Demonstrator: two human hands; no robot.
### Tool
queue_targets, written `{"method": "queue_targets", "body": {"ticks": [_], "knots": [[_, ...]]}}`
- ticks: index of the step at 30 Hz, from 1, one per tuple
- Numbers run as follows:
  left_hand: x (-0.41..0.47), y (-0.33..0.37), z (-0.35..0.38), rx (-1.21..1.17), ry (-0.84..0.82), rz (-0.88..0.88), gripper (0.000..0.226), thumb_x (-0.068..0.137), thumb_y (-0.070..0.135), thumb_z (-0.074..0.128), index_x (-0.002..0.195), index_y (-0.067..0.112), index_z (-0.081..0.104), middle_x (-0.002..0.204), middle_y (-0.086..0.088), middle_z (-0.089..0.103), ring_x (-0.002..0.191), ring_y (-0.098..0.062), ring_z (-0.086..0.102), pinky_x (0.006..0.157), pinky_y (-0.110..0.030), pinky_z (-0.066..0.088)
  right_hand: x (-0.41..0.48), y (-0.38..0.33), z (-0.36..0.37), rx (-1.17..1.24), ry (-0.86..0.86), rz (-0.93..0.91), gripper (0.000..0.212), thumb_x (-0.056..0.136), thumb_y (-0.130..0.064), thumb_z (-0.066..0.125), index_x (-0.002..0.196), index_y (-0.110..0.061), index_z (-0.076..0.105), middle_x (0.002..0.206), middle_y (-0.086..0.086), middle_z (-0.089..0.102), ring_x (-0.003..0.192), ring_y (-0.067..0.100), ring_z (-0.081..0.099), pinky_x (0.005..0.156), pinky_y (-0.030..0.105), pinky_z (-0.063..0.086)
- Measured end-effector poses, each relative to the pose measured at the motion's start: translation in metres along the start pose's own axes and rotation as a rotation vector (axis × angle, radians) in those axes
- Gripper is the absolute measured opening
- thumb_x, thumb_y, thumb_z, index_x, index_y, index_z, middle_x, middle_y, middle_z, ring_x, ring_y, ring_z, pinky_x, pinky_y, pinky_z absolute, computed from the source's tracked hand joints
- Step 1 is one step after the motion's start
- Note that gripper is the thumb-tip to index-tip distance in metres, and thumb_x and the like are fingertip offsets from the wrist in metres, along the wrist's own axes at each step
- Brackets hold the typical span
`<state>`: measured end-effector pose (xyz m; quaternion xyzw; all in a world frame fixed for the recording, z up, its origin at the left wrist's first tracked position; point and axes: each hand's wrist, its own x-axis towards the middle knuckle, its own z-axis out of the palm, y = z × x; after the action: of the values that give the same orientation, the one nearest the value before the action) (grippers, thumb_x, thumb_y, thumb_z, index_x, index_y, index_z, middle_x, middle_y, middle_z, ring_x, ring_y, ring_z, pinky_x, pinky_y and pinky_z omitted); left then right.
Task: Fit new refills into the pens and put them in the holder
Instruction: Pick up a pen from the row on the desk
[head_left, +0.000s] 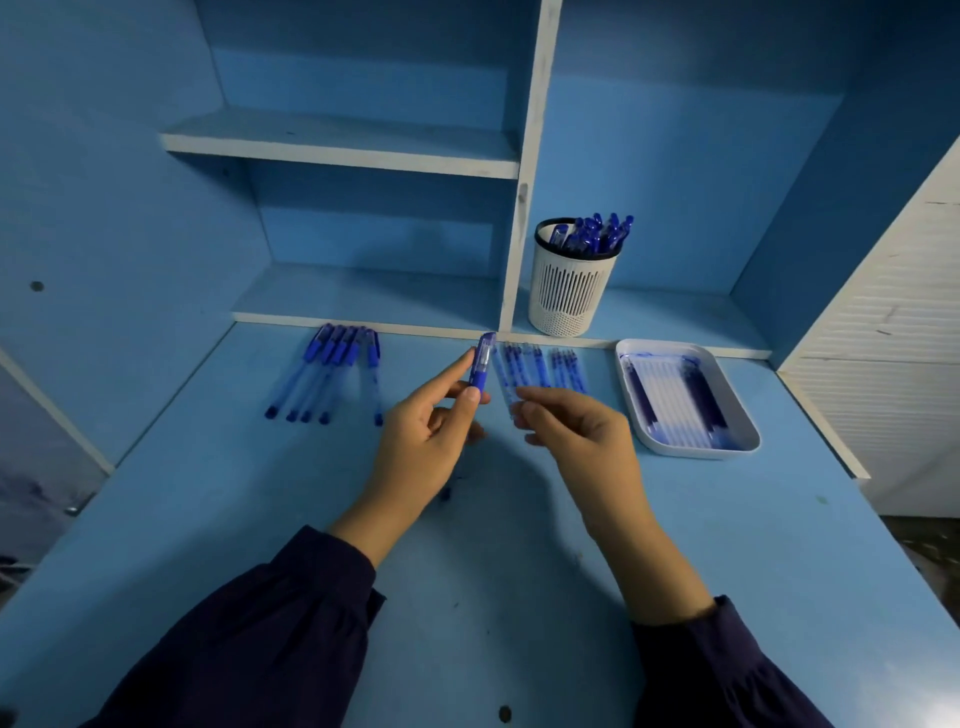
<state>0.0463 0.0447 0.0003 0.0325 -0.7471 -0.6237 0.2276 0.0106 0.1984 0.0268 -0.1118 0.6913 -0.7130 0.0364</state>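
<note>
My left hand (428, 431) pinches a blue pen cap (482, 362) upright between thumb and fingers. My right hand (576, 431) holds a clear pen barrel (503, 376), blurred, its far end pointing up and away beside the cap. Several capped blue pens (332, 371) lie in a row on the desk at the left. Several refills (540, 366) lie in a row behind my hands. A white slotted holder (569, 296) stands on the low shelf with several blue pens (597, 234) in it.
A white tray (737, 441) at the right holds several refills or tubes (672, 397). Blue shelving with a white divider (524, 171) rises behind the desk (467, 597). A white panel (893, 332) bounds the right side. Dark ink specks mark the desk near my left wrist.
</note>
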Motion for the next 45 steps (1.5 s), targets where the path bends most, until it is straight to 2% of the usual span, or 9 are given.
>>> {"method": "queue_targets", "body": {"ticks": [4, 11, 15, 20, 25, 33, 36, 40, 45], "knots": [[-0.005, 0.002, 0.002, 0.044, -0.143, 0.010, 0.037, 0.098, 0.014, 0.060, 0.123, 0.041, 0.061, 0.091, 0.006, 0.075, 0.057, -0.015, 0.054, 0.059, -0.036, 0.054, 0.004, 0.000, -0.004, 0.110, 0.039, -0.060, 0.024, 0.089, -0.014, 0.067, 0.111, -0.020, 0.067, 0.096, 0.011, 0.072, 0.086, 0.014, 0.067, 0.081, 0.029, 0.056], [-0.007, -0.005, 0.001, 0.097, -0.226, 0.008, 0.029, 0.096, 0.020, 0.064, 0.115, 0.042, 0.067, 0.091, 0.007, 0.073, 0.050, -0.010, 0.047, 0.050, -0.018, 0.041, 0.009, 0.005, -0.003, 0.062, 0.058, -0.106, 0.007, 0.088, -0.008, 0.067, 0.088, -0.014, 0.070, 0.076, 0.001, 0.071, 0.072, 0.012, 0.065, 0.071, 0.023, 0.053], [-0.002, -0.012, 0.003, 0.124, -0.258, 0.046, 0.029, 0.096, 0.038, 0.062, 0.120, 0.053, 0.063, 0.098, -0.010, 0.073, 0.066, -0.025, 0.052, 0.065, -0.037, 0.048, 0.009, 0.010, 0.000, 0.051, 0.090, -0.106, 0.009, 0.090, -0.005, 0.063, 0.087, -0.010, 0.069, 0.073, 0.000, 0.066, 0.069, 0.011, 0.060, 0.072, 0.023, 0.052], [-0.002, -0.010, 0.001, 0.151, -0.305, 0.053, 0.035, 0.101, 0.016, 0.056, 0.128, 0.038, 0.060, 0.109, 0.018, 0.072, 0.058, 0.001, 0.047, 0.059, -0.018, 0.041, 0.009, 0.011, 0.002, 0.045, 0.098, -0.111, 0.009, 0.092, -0.001, 0.059, 0.088, -0.004, 0.067, 0.072, 0.001, 0.063, 0.067, 0.008, 0.058, 0.070, 0.018, 0.049], [-0.005, -0.013, 0.000, 0.159, -0.361, 0.063, 0.037, 0.099, 0.039, 0.052, 0.131, 0.058, 0.053, 0.117, 0.024, 0.068, 0.084, -0.019, 0.046, 0.077, -0.040, 0.041, 0.013, 0.009, -0.002, 0.074, 0.080, -0.113, 0.009, 0.092, -0.002, 0.059, 0.088, -0.005, 0.067, 0.077, 0.005, 0.065, 0.072, 0.013, 0.059, 0.073, 0.026, 0.051], [-0.008, -0.005, 0.002, 0.150, -0.133, 0.060, 0.032, 0.098, 0.022, 0.060, 0.125, 0.039, 0.061, 0.085, 0.017, 0.069, 0.056, -0.007, 0.052, 0.058, -0.012, 0.042, 0.021, 0.002, -0.019, 0.246, 0.205, -0.092, 0.007, 0.089, -0.006, 0.065, 0.094, -0.008, 0.070, 0.082, 0.004, 0.069, 0.076, 0.012, 0.062, 0.075, 0.020, 0.051], [-0.008, -0.005, -0.002, 0.163, -0.071, 0.079, 0.024, 0.097, 0.025, 0.062, 0.115, 0.041, 0.064, 0.086, 0.010, 0.067, 0.051, -0.022, 0.042, 0.052, -0.019, 0.041, 0.020, 0.008, -0.024, 0.114, 0.203, -0.022, 0.015, 0.090, -0.005, 0.064, 0.101, -0.012, 0.071, 0.088, 0.006, 0.072, 0.079, 0.010, 0.064, 0.076, 0.018, 0.052], [-0.006, -0.007, -0.008, 0.214, -0.023, 0.119, 0.016, 0.096, 0.028, 0.065, 0.107, 0.040, 0.064, 0.093, 0.019, 0.065, 0.053, -0.008, 0.043, 0.054, -0.019, 0.040, 0.016, 0.017, -0.014, -0.199, 0.068, 0.000, 0.016, 0.086, -0.008, 0.068, 0.099, -0.015, 0.074, 0.083, 0.006, 0.073, 0.073, 0.010, 0.065, 0.078, 0.025, 0.053], [-0.002, -0.012, -0.012, 0.284, 0.023, 0.117, 0.014, 0.092, 0.040, 0.067, 0.105, 0.044, 0.068, 0.098, 0.020, 0.069, 0.064, -0.010, 0.056, 0.060, -0.023, 0.044, 0.010, 0.025, -0.005, -0.633, -0.076, -0.133, 0.014, 0.083, -0.013, 0.072, 0.096, -0.014, 0.075, 0.089, 0.000, 0.070, 0.075, 0.007, 0.060, 0.071, 0.002, 0.041]]}}
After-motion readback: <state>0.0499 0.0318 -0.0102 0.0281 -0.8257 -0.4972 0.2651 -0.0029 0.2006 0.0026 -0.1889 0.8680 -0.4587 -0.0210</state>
